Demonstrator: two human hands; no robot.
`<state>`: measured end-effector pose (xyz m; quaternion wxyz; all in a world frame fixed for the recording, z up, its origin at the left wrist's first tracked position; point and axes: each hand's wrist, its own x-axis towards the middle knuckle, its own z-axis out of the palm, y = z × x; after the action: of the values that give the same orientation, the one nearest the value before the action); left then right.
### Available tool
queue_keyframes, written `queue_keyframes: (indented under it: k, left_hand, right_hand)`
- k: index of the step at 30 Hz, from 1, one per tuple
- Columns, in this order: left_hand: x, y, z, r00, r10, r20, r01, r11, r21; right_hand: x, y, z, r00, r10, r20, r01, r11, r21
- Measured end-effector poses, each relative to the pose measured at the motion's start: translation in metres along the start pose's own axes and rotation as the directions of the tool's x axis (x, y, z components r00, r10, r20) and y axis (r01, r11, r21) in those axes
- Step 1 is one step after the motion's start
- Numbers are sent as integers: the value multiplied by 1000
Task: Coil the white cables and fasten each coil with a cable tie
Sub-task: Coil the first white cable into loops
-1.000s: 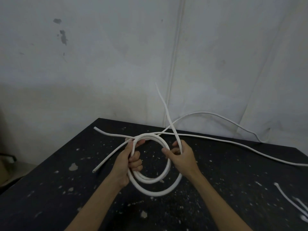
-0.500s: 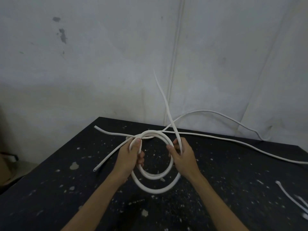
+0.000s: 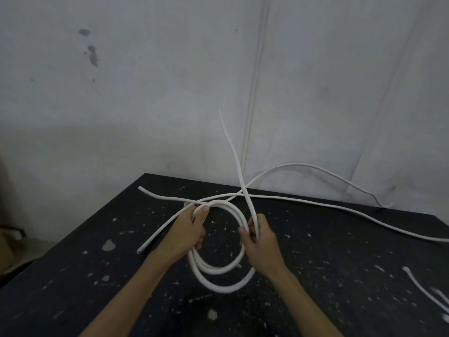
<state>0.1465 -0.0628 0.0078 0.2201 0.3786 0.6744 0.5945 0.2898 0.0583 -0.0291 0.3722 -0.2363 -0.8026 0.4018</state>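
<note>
White cable is gathered into a coil [image 3: 218, 276] of a few loops, held over the near middle of the bench [image 3: 85, 288], whose black top is flecked with pale paint. Whether the lowest loop touches the bench cannot be told.

The left side of the coil is clasped by the left hand [image 3: 187, 232]. Its grip is closed round the loops, and the thumb is laid along the top of the curve. The right side is taken by the right hand [image 3: 262, 242], whose grip is pinched tight on the loops and on a thin white strand [image 3: 234, 154]. That strand is led up out of the grip and rises, tapering, in front of the grey wall [image 3: 121, 105]. Whether it is a cable tie cannot be told.

Loose cable is spread out from the far side of the coil. One free end [image 3: 145, 190] is laid toward the far left, and a second end [image 3: 155, 239] is slanted toward the near left. A long run [image 3: 352, 207] is stretched across the bench to the right edge of the view. A thinner arc [image 3: 303, 165] is bowed up against the wall and drops at the far right.

Thin white strips [image 3: 418, 285] are seen on the bench at the near right, too blurred to be identified.
</note>
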Motion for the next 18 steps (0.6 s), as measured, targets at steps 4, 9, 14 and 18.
queue_keyframes:
  k: [4, 9, 14, 18]
  left_hand:
    - [-4, -4, 1, 998, 6, 56, -2, 997, -80]
    - [-7, -11, 8, 995, 11, -95, -23, 992, -128]
    - [3, -4, 9, 998, -67, -6, 67, 998, -17]
    - [12, 7, 5, 995, -95, 11, 95, 995, 32]
  right_hand:
    - [3, 0, -3, 1000, 24, 4, -24, 1000, -20]
    - [6, -7, -8, 1000, -9, 2, 9, 999, -32]
    - [4, -2, -11, 994, -91, 68, 100, 984, -148]
    - [4, -1, -10, 996, -84, 20, 85, 989, -124]
